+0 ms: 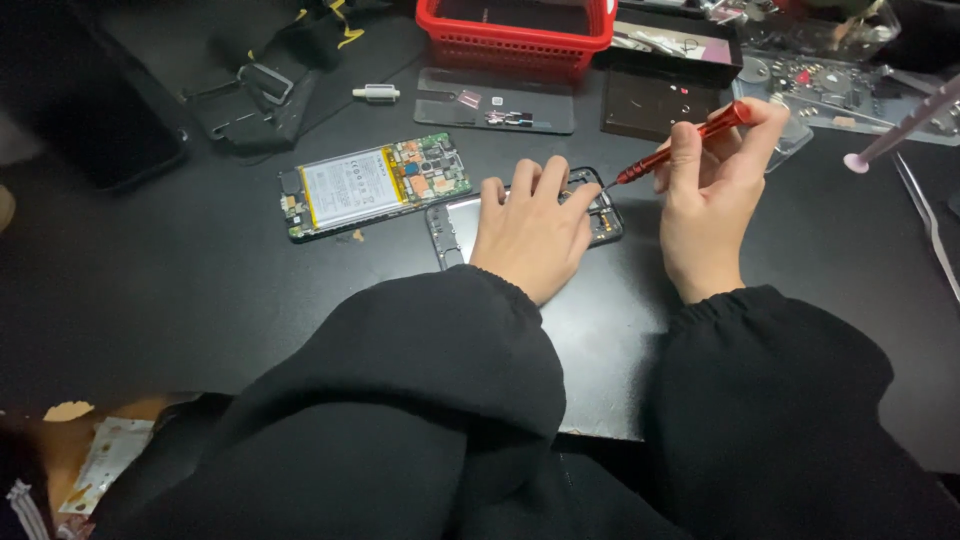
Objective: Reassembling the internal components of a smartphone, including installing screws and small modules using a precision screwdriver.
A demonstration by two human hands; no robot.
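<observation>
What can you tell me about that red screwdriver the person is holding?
The red screwdriver is a slim precision tool with a glossy, metal-looking red handle, dark grip bands and a thin dark shaft. The right hand grips it, fingers wrapped round the handle's upper part. It lies slanted, handle end up and to the right, tip pointing down-left at the top edge of the phone frame, close to the left hand that presses the frame down. Whether the tip touches is unclear.
</observation>
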